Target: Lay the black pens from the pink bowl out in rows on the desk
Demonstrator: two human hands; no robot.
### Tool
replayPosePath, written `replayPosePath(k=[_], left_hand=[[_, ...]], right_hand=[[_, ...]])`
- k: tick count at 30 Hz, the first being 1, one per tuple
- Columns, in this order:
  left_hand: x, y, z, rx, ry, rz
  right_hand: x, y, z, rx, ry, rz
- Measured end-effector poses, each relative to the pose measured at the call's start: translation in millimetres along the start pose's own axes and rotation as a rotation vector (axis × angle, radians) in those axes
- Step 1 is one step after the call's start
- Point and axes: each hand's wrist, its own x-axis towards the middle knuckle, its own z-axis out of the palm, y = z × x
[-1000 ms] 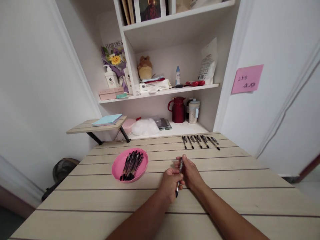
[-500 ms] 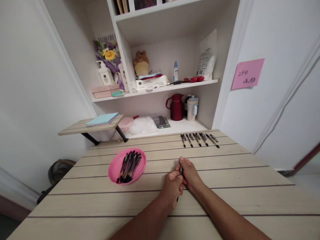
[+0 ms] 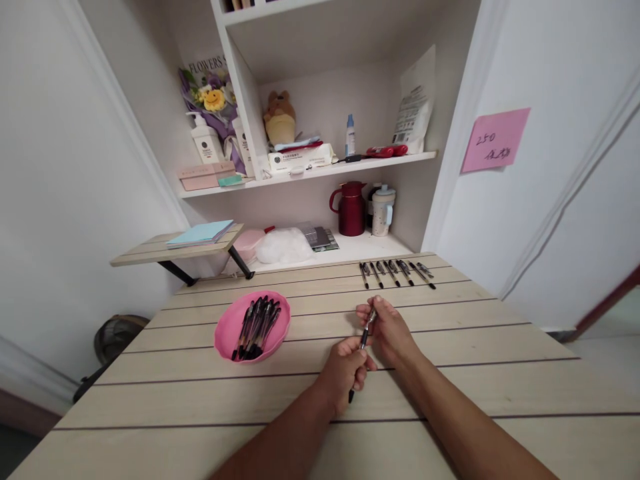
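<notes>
Over the middle of a light wooden table (image 3: 475, 373) both my hands hold one black pen (image 3: 365, 333). My left hand (image 3: 345, 370) is closed round its lower part, with the tip poking out below the fist. My right hand (image 3: 390, 330) pinches the upper end between thumb and fingers. To the left stands a pink bowl (image 3: 227, 327) with several black pens (image 3: 257, 320) in it. Near the far edge several more black pens (image 3: 395, 272) lie side by side in a row.
Behind the table is a white shelf unit with a red jug (image 3: 350, 210), a cup (image 3: 383, 210), bottles, a plush bear (image 3: 279, 120) and a flower bouquet. A small wooden side shelf (image 3: 175, 248) carries a blue notebook. A pink note (image 3: 494, 140) sticks to the right wall.
My hands have drawn apart along the pen, the right hand sliding up to its top end. The camera has tilted down a little.
</notes>
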Motion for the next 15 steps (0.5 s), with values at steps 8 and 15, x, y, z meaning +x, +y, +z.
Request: replayPosePath(k=[8,15], left_hand=[[3.3,2.3,-1.0,-0.111,-0.036,-0.005],[15.5,8.5,-8.6,-0.437,-0.022,0.044]], right_hand=[[18.5,-0.1,-23.1,-0.057,0.053,-0.007],[52.7,2.4,-22.5,-0.386,0.05,0.081]])
